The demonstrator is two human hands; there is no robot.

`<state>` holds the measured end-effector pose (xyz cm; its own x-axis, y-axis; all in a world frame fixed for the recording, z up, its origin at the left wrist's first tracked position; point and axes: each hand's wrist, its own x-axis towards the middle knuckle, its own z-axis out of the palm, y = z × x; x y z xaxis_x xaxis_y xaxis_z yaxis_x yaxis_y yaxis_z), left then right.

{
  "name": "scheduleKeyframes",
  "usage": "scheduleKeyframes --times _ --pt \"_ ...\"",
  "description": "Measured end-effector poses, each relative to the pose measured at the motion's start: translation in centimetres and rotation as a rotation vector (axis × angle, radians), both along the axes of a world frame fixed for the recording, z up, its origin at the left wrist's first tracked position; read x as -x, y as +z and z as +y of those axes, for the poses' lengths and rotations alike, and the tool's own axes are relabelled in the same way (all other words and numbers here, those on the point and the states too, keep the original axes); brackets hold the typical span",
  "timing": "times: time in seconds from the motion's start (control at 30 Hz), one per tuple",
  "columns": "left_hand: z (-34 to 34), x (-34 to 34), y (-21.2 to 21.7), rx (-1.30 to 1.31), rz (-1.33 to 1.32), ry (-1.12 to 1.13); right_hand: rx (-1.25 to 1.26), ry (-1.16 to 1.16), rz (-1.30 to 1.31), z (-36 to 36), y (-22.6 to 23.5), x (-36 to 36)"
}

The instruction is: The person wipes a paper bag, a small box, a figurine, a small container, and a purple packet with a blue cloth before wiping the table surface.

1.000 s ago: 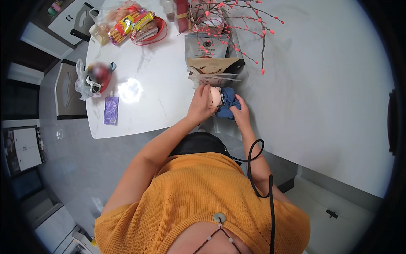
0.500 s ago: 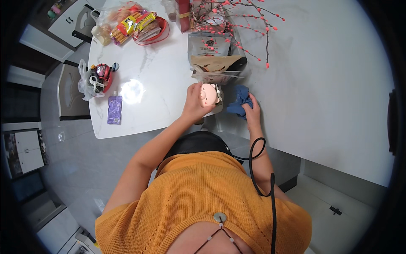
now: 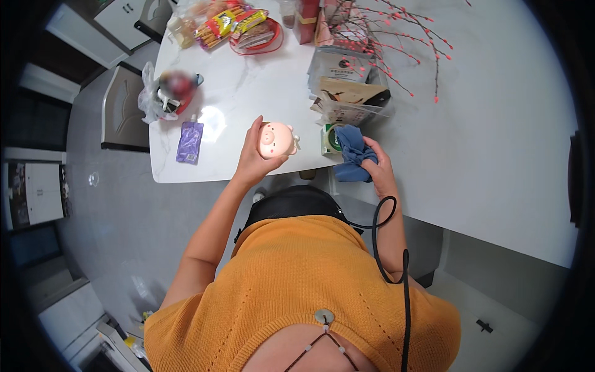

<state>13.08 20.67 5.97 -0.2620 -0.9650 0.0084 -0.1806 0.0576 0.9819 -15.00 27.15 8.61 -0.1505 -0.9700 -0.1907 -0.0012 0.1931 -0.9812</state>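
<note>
Your left hand (image 3: 253, 162) grips a pink pig figure (image 3: 276, 139) over the white table's (image 3: 242, 99) near edge — your right hand (image 3: 379, 170) clutches a blue cloth (image 3: 352, 152), just right of it.

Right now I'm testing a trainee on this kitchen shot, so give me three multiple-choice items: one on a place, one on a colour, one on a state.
1. Where is the purple pouch?
A on the white table
B on the floor
C in a hand

2. What colour is the cloth?
A red
B blue
C white

3. The pig-shaped toy is:
A lying on the table
B held up by the left hand
C inside a bag

Answers:
1 A, it lies flat near the table's edge.
2 B, the right hand grips blue fabric.
3 B, fingers wrap around it.
</note>
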Motion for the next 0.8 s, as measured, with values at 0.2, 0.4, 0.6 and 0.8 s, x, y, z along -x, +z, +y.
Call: scheduleKeyframes --times 0.2,0.4,0.6,0.8 --pt "0.9 -1.0 0.9 0.085 0.011 -0.058 0.223 0.280 0.171 -4.6 2.6 -5.3" --pt "1.1 -1.5 2.5 0.102 -0.120 0.032 0.355 0.660 0.190 -7.3 2.1 -10.1" --pt "1.5 -1.7 2.6 0.183 -0.233 0.036 0.320 0.521 0.139 -6.7 -0.9 -11.8" --pt "1.3 -1.6 1.6 0.280 -0.307 -0.001 0.281 0.296 0.232 -6.5 -1.9 -13.6"
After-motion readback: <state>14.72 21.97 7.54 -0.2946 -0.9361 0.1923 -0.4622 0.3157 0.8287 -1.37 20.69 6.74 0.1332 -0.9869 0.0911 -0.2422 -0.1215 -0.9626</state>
